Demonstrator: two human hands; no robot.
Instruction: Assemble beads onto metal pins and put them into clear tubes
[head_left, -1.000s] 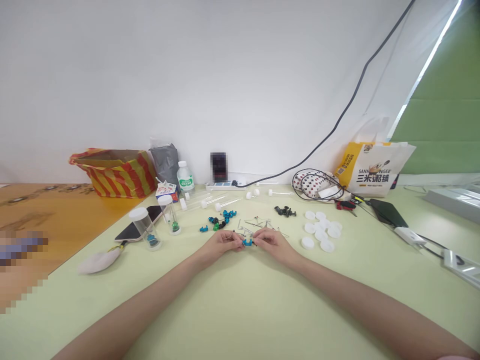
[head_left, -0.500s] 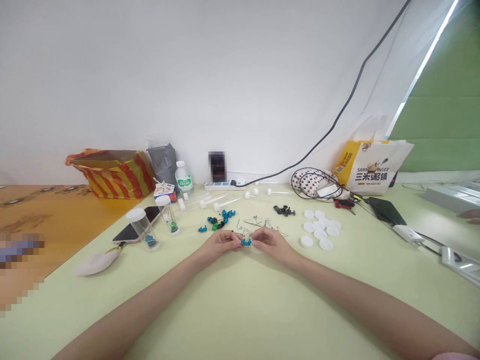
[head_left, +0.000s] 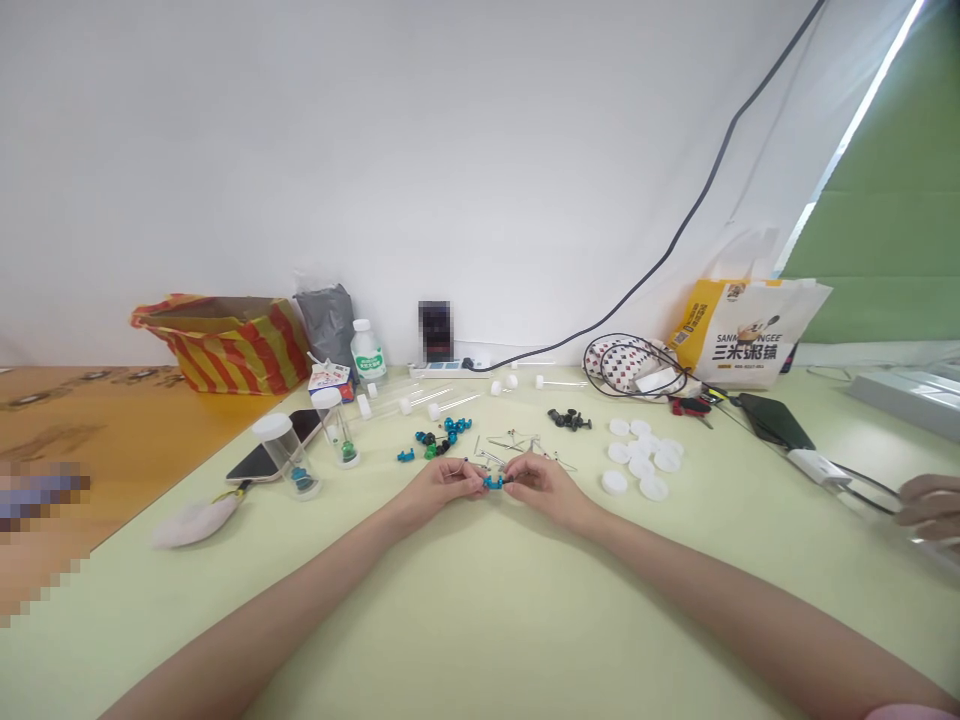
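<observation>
Left hand [head_left: 448, 483], right hand [head_left: 541, 484] pinch blue part [head_left: 493, 482]: axis left-right, prongs up. Co-worker's hand [head_left: 931, 508] farther inside than before.

The blue part [head_left: 493, 482] looks glossy, the tabletop [head_left: 480, 610] smooth.

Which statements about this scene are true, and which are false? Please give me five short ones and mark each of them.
1. The fingertips of the left hand and the right hand meet around a small blue part. True.
2. The black pieces lie to the right of the round white caps. False: they lie to the left of them.
3. Another person's hand shows at the right edge of the picture. True.
4. The bottle with the green label lies on its side. False: it stands upright.
5. The striped bag is red and yellow. True.
</observation>
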